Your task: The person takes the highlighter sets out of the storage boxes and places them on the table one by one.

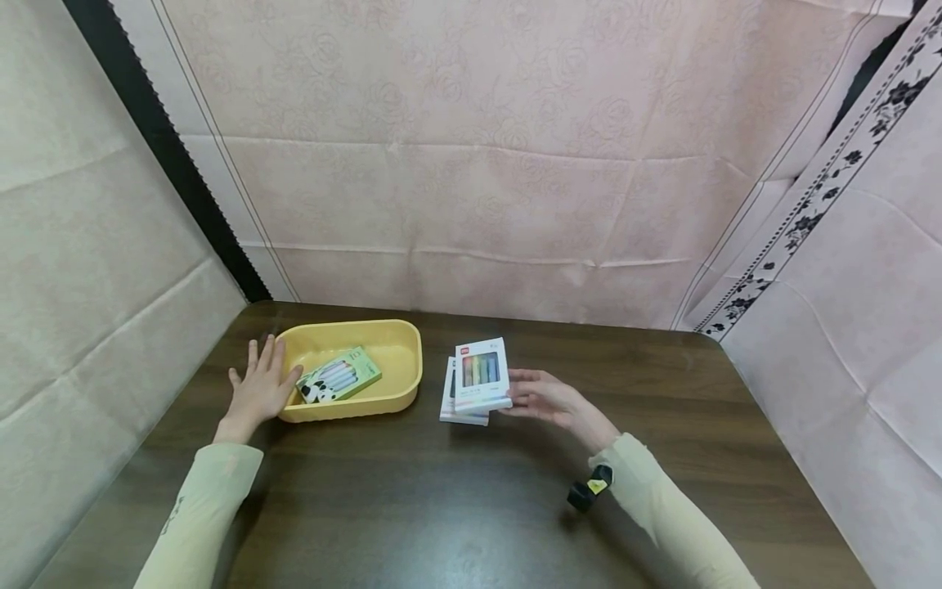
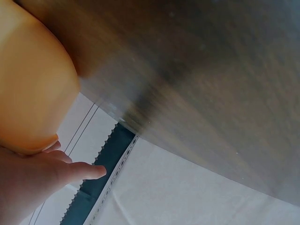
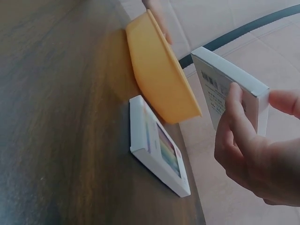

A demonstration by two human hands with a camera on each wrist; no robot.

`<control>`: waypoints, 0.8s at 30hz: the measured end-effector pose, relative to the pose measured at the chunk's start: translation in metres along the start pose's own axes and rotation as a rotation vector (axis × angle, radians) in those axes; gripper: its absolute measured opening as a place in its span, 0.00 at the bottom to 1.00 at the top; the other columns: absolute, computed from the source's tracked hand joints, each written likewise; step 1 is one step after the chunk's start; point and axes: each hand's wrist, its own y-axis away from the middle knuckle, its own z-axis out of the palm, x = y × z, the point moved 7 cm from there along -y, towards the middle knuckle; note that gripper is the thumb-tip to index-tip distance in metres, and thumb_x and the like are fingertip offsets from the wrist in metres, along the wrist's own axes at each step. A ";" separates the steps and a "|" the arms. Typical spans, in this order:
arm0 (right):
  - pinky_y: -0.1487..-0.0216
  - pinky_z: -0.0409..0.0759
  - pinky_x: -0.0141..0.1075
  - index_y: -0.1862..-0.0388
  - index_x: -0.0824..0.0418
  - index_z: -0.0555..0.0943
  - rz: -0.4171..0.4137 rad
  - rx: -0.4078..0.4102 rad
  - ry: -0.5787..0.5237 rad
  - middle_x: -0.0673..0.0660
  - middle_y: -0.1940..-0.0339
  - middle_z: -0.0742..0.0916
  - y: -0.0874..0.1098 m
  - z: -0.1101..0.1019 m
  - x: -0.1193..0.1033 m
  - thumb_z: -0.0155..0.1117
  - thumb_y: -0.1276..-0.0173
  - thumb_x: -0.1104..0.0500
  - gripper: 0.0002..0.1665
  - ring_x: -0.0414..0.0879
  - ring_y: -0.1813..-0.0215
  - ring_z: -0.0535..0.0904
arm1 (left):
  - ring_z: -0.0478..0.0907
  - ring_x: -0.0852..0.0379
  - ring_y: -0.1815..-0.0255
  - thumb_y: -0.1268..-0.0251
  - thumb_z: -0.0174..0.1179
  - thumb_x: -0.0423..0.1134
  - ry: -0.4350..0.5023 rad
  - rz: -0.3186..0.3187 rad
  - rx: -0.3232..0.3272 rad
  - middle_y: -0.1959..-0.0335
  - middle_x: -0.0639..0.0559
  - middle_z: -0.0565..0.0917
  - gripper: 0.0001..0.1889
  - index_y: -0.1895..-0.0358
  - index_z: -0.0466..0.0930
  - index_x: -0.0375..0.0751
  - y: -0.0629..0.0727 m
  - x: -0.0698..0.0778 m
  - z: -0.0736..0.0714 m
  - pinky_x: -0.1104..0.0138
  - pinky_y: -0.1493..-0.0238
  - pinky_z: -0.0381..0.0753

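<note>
My right hand (image 1: 548, 401) grips a white box (image 1: 482, 375) by its right edge. Its front has a panel of coloured sticks, perhaps crayons. The right wrist view shows that box (image 3: 229, 86) raised off the table, fingers on its barcoded back and thumb at its edge. Below it a similar white box (image 1: 447, 401) lies on the table, partly covered in the head view. My left hand (image 1: 257, 384), fingers straight and spread, rests on the left rim of a yellow plastic basin (image 1: 401, 348). Inside the basin lies a green box (image 1: 340, 376) with a cow print and pastel sticks.
The dark wooden table (image 1: 412, 491) has rounded far corners. Pale patterned cloth (image 1: 456, 188) hangs behind it and along both sides. A black device (image 1: 586, 491) is strapped to my right wrist, just above the table.
</note>
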 end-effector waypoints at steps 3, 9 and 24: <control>0.36 0.59 0.53 0.32 0.66 0.49 0.002 -0.003 0.016 0.61 0.47 0.74 0.000 -0.002 0.003 0.48 0.34 0.68 0.34 0.49 0.50 0.79 | 0.19 0.36 0.32 0.32 0.28 0.58 -0.004 -0.005 0.000 0.30 0.35 0.31 0.38 0.31 0.32 0.33 0.000 -0.001 0.000 0.28 0.48 0.29; 0.36 0.60 0.52 0.32 0.67 0.47 0.015 0.007 0.002 0.62 0.46 0.74 0.000 -0.010 0.007 0.48 0.35 0.69 0.35 0.49 0.50 0.78 | 0.19 0.36 0.32 0.31 0.30 0.57 -0.004 -0.014 -0.007 0.29 0.36 0.31 0.38 0.31 0.32 0.33 0.000 -0.001 0.001 0.28 0.47 0.30; 0.40 0.67 0.50 0.32 0.67 0.47 -0.003 0.101 0.036 0.62 0.47 0.74 0.007 -0.034 0.006 0.48 0.35 0.69 0.36 0.49 0.52 0.78 | 0.20 0.35 0.32 0.31 0.30 0.57 0.001 -0.010 -0.008 0.29 0.36 0.30 0.37 0.31 0.32 0.33 0.000 -0.002 0.001 0.28 0.48 0.29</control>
